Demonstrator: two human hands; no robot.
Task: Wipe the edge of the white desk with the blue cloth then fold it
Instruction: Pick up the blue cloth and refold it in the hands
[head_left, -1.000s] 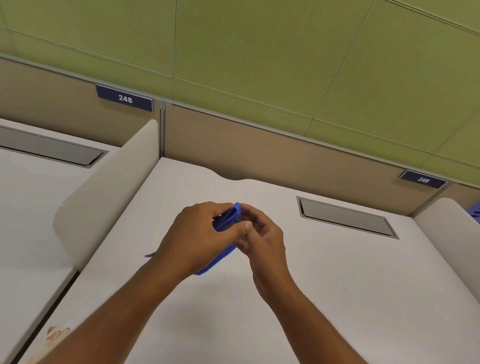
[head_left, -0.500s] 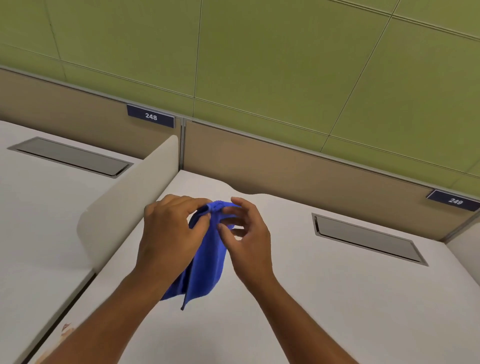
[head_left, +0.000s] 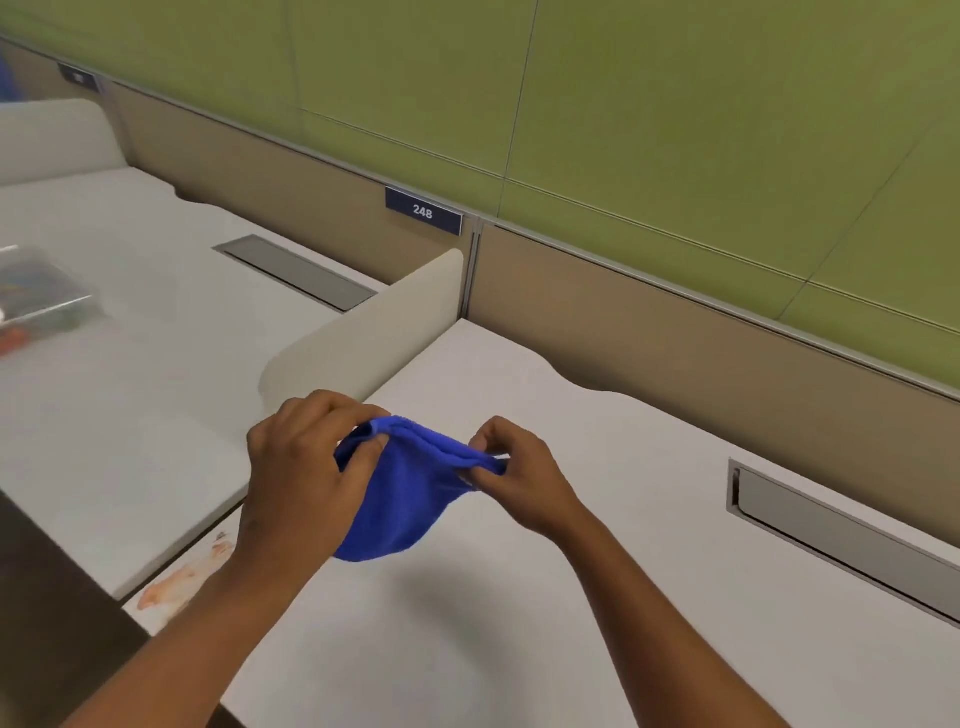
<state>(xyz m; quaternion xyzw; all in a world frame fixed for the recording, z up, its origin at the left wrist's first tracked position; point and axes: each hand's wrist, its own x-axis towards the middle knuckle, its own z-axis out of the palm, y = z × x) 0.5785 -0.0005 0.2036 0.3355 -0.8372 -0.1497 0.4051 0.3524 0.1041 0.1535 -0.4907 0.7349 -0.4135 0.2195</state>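
The blue cloth (head_left: 405, 499) hangs in the air above the white desk (head_left: 519, 623), stretched between both hands. My left hand (head_left: 296, 478) pinches its left top corner, and part of the cloth is hidden behind that hand. My right hand (head_left: 519, 478) pinches the right top corner. The cloth's lower part sags in a rounded pouch just above the desk top. An orange-red stain (head_left: 182, 582) marks the desk's left edge near my left forearm.
A low cream divider (head_left: 374, 332) separates this desk from the neighbouring desk (head_left: 130, 415) on the left, where a clear plastic bag (head_left: 41, 296) lies. A grey cable hatch (head_left: 841, 535) sits at right, another hatch (head_left: 296, 273) at left. A beige partition with sign 248 (head_left: 423, 212) runs behind.
My hands have drawn apart, spreading the bunched cloth's top edge wide. The view has swung left, so the neighbouring desk and the stained left edge now show.
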